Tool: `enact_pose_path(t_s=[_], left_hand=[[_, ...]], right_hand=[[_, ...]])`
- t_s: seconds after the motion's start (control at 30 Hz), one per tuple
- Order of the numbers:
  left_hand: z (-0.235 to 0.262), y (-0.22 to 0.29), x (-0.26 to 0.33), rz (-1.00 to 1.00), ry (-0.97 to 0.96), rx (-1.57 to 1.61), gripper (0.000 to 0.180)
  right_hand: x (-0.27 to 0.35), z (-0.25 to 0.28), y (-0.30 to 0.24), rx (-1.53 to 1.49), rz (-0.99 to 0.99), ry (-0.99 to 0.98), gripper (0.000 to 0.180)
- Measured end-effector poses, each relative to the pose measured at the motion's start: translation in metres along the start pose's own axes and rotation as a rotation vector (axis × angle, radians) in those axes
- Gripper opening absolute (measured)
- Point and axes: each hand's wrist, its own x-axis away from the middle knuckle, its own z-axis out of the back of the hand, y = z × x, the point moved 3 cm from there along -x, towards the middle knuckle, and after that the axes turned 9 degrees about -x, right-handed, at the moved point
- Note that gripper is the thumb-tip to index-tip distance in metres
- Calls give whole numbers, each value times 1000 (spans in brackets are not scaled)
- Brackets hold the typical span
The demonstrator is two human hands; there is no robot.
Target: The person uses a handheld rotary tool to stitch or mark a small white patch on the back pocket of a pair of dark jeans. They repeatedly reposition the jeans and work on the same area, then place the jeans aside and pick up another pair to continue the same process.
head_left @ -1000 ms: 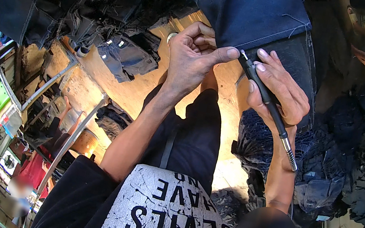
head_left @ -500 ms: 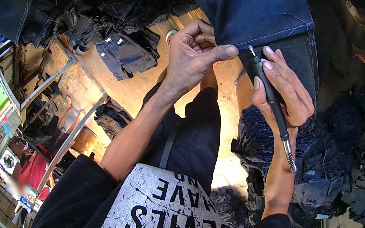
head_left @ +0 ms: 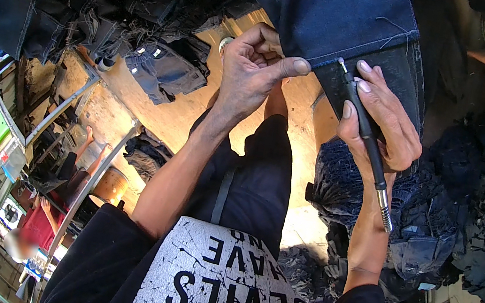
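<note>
While the left hand (head_left: 256,73) pinches the denim hem (head_left: 330,57), the right hand (head_left: 383,127) grips a rotary tool (head_left: 366,131) against it.

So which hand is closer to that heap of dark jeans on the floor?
Right. The right hand, holding the black rotary tool, hangs directly above the heap of jeans; the left hand pinches the denim hem further left.

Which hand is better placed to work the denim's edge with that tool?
Probably the right hand: it grips the slim black pen-shaped tool, tip at the dark blue denim's hem. The left hand pinches the hem.
</note>
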Motion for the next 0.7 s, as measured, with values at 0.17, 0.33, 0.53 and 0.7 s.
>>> enact_pose_path(t_s=[0.17, 0.33, 0.53, 0.7], left_hand=[[1, -4, -1, -20, 9, 4, 32], [2, -11, -2, -18, 20, 33, 29], [3, -19, -5, -13, 11, 51, 25], [3, -19, -7, -46, 16, 38, 26]], right_hand=[[2, 0, 2, 3, -3, 27, 31], [3, 1, 3, 10, -5, 30, 32], [5, 3, 5, 29, -18, 33, 33], [6, 3, 7, 1, -11, 57, 32]])
